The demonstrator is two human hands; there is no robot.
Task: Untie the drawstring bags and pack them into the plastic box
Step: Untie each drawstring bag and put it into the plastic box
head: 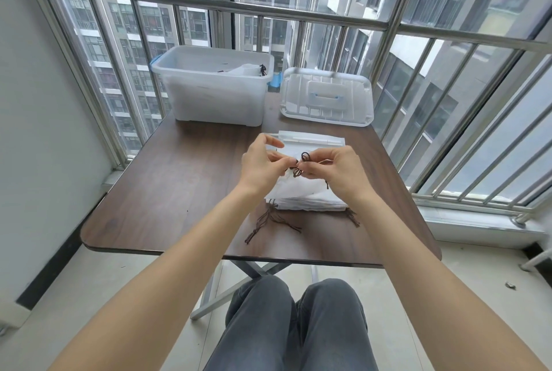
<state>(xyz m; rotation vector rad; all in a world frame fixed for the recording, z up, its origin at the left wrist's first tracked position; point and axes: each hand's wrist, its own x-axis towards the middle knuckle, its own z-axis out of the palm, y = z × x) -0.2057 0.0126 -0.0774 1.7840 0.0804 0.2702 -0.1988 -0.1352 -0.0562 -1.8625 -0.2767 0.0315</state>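
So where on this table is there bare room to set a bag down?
The left side of the table is bare, from the plastic box down to the near edge. The middle right is crowded: the stack of bags, loose cords, both hands, and the lid behind them.

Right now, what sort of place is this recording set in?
Probably an enclosed high-rise apartment balcony: a metal-barred window railing looks out on tall residential towers, and a small dark wood-grain folding table stands on pale tiled floor.
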